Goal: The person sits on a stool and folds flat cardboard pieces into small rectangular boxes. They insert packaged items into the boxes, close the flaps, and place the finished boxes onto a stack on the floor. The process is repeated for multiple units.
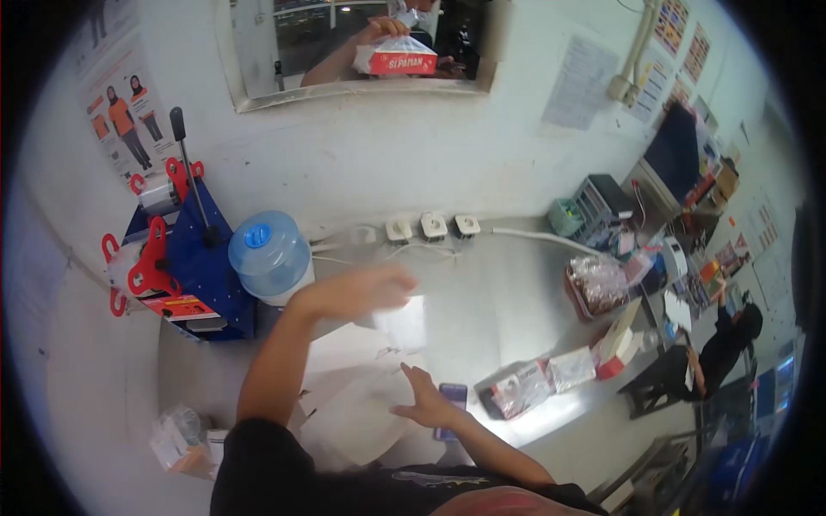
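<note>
Left hand (366, 288) raised above the tabletop (508, 292), blurred, fingers loosely spread, nothing clamped in it as far as can be told; a white sheet (404, 322) just below and beside it, contact not clear. Right hand (426, 400) lower and nearer the body, flat and open, fingers spread, resting on a pile of white paper bags (357, 400) spread across the near part of the tabletop. Hands apart, the left higher and further out than the right. Just beside the right hand, a phone (453, 404) with a purple back lying flat on the tabletop.

To the left, a blue water bottle (269, 254) with a blue cap, standing upright against the wall. Left of that, a dark blue stand with red clamps (163, 249) and a black lever handle. Along the wall behind, three white sockets (430, 227) in a row, with white cables trailing off. To the right, clear packets with red and white contents (538, 378) lying in a row, and further back a basket of wrapped goods (598, 288). At the lower left, crumpled clear plastic bags (176, 434).

Above, through a window (361, 52) in the wall, another person's hand (379, 30) holding a red and white packet (397, 58) on the sill. Far right, a person in dark clothes (727, 344) seated, well apart.
</note>
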`<state>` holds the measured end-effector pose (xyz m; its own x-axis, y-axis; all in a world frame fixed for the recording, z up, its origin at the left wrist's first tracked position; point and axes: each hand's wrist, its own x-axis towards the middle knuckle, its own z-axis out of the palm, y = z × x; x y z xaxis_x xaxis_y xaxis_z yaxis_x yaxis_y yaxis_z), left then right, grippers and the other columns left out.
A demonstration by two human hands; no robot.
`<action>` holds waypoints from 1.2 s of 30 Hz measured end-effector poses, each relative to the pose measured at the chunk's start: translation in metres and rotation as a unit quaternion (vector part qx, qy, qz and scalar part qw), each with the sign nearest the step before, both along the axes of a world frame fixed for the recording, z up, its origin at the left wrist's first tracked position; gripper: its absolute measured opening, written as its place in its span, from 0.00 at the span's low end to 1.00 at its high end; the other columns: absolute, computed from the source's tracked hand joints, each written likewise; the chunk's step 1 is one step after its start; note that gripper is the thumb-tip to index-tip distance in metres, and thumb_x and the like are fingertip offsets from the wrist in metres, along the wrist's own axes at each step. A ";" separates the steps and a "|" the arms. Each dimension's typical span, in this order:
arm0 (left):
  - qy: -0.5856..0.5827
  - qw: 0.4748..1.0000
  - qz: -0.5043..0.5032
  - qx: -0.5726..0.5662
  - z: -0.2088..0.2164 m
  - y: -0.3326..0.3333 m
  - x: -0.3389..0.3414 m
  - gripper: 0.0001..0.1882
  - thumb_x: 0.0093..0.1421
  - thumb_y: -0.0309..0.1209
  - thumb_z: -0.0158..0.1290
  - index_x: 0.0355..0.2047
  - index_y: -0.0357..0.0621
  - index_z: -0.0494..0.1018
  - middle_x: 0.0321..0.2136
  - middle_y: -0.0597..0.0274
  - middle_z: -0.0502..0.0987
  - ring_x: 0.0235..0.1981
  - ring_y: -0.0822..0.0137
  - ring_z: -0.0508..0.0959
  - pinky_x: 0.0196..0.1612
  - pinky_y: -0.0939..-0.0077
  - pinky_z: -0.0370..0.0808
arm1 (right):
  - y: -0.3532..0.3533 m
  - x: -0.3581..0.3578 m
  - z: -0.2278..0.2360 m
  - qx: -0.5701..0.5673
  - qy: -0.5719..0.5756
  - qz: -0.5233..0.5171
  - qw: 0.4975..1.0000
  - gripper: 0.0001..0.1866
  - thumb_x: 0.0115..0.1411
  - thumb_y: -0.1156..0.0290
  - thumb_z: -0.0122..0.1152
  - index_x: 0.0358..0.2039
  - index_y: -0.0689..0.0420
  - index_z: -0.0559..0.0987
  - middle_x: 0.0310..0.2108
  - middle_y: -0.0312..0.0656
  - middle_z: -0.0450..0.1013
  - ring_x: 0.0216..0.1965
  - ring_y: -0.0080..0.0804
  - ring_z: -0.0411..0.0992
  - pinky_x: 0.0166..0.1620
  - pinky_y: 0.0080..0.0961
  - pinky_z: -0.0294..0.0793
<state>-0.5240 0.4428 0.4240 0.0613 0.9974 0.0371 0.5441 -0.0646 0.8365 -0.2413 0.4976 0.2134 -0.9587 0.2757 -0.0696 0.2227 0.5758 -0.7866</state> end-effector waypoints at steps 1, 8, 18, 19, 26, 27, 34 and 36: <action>0.052 0.995 0.066 -0.060 -0.003 -0.045 0.008 0.25 0.69 0.43 0.55 0.58 0.38 0.72 0.48 0.52 0.80 0.51 0.62 0.79 0.56 0.68 0.74 | -0.019 0.003 -0.014 0.005 -0.010 -0.006 1.000 0.51 0.59 0.55 0.72 0.72 0.66 0.54 0.67 0.66 0.57 0.70 0.61 0.55 0.71 0.46 0.57; -0.160 0.750 0.636 -0.085 -0.222 -0.303 0.020 0.21 0.70 0.38 0.52 0.59 0.41 0.69 0.50 0.55 0.76 0.50 0.62 0.76 0.52 0.67 0.75 | -0.093 -0.017 -0.078 -0.071 -0.043 -0.148 0.986 0.27 0.63 0.62 0.65 0.59 0.61 0.73 0.51 0.56 0.77 0.51 0.52 0.76 0.56 0.40 0.75; -0.504 0.780 0.326 -0.177 -0.237 -0.292 0.136 0.48 0.70 0.70 0.28 0.74 0.44 0.50 0.67 0.43 0.65 0.62 0.45 0.74 0.61 0.44 0.71 | -0.136 0.021 -0.042 -0.201 0.092 -0.289 0.931 0.19 0.69 0.70 0.52 0.58 0.61 0.79 0.39 0.42 0.81 0.42 0.28 0.77 0.47 0.27 0.75; -0.511 0.776 0.316 -0.193 -0.234 -0.286 0.141 0.47 0.70 0.69 0.27 0.74 0.44 0.51 0.66 0.44 0.66 0.60 0.45 0.75 0.60 0.44 0.72 | -0.142 0.026 -0.042 -0.205 0.109 -0.299 0.925 0.20 0.70 0.70 0.51 0.59 0.61 0.78 0.41 0.41 0.81 0.43 0.27 0.77 0.48 0.26 0.75; -0.405 0.850 0.331 -0.069 -0.192 -0.240 0.147 0.32 0.75 0.53 0.35 0.66 0.42 0.61 0.53 0.48 0.76 0.47 0.55 0.82 0.39 0.59 0.88 | -0.170 0.070 0.004 -0.378 0.198 -0.410 0.807 0.25 0.76 0.64 0.47 0.69 0.61 0.68 0.56 0.41 0.75 0.54 0.28 0.74 0.58 0.28 0.73; -0.416 0.849 0.315 -0.085 -0.195 -0.236 0.146 0.31 0.75 0.52 0.34 0.65 0.41 0.62 0.52 0.48 0.76 0.47 0.57 0.82 0.38 0.61 0.88 | -0.171 0.078 0.009 -0.425 0.217 -0.404 0.780 0.26 0.76 0.63 0.46 0.70 0.60 0.66 0.59 0.41 0.73 0.56 0.29 0.73 0.60 0.29 0.72; -0.450 0.846 0.285 0.001 -0.202 -0.225 0.163 0.30 0.76 0.51 0.39 0.63 0.36 0.63 0.55 0.51 0.73 0.56 0.63 0.74 0.58 0.70 0.73 | -0.190 0.098 0.042 -0.523 0.293 -0.393 0.697 0.33 0.72 0.67 0.52 0.74 0.60 0.58 0.65 0.44 0.68 0.60 0.33 0.71 0.66 0.31 0.65; -0.401 0.872 0.278 -0.048 -0.186 -0.223 0.168 0.29 0.76 0.49 0.40 0.64 0.36 0.63 0.57 0.51 0.72 0.58 0.64 0.72 0.62 0.70 0.67 | -0.192 0.106 0.044 -0.502 0.278 -0.415 0.706 0.34 0.70 0.67 0.55 0.73 0.60 0.58 0.64 0.44 0.68 0.60 0.33 0.70 0.65 0.30 0.65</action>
